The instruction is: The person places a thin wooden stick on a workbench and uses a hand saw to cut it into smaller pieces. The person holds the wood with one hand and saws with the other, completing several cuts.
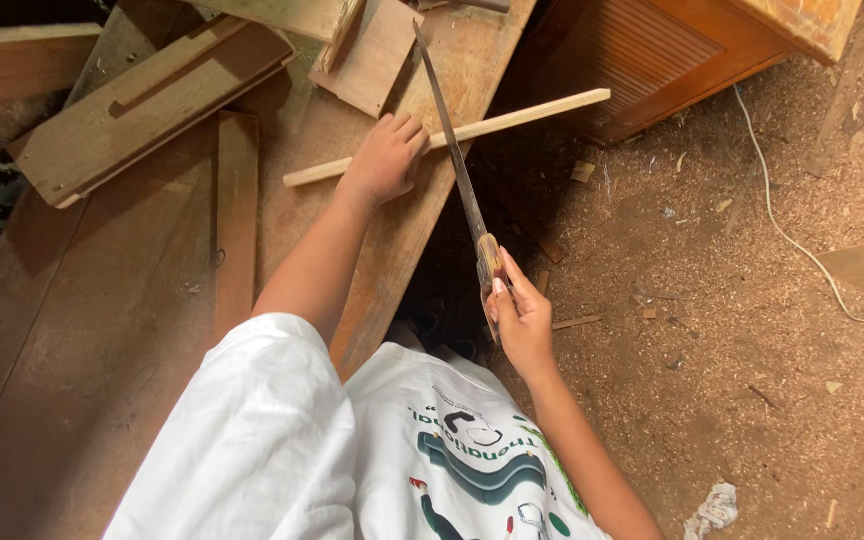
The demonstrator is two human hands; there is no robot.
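Handsaw (pixel 452 150) in the right hand (pixel 522 320): its fingers are wrapped tight around the wooden handle, index finger stretched along it, and the long narrow blade runs away from the person toward the far side, tilted slightly left. Partway up, the blade crosses a thin pale wooden strip (pixel 532 113) and meets it just right of the left hand (pixel 387 155). That hand lies palm down on the strip, fingers curled over it, pressing it onto a wide brown plank (pixel 392 250) that serves as the work surface. The strip lies nearly crosswise, its left end on the plank and its right end jutting out past the plank's edge over the floor. To the left of the plank is a broad dark board (pixel 72 330) with a narrow batten (pixel 237 210) lying along it. Farther off on the left rest a slab of offcut timber (pixel 142 110) and a smaller square piece (pixel 372 55). At the far right stands an orange-brown wooden cabinet (pixel 662 50) with a slatted face. The floor (pixel 732 330) on the right is covered in sawdust and chips, with a white cable (pixel 782 230) trailing across it and a crumpled scrap of paper (pixel 714 508) near the person.
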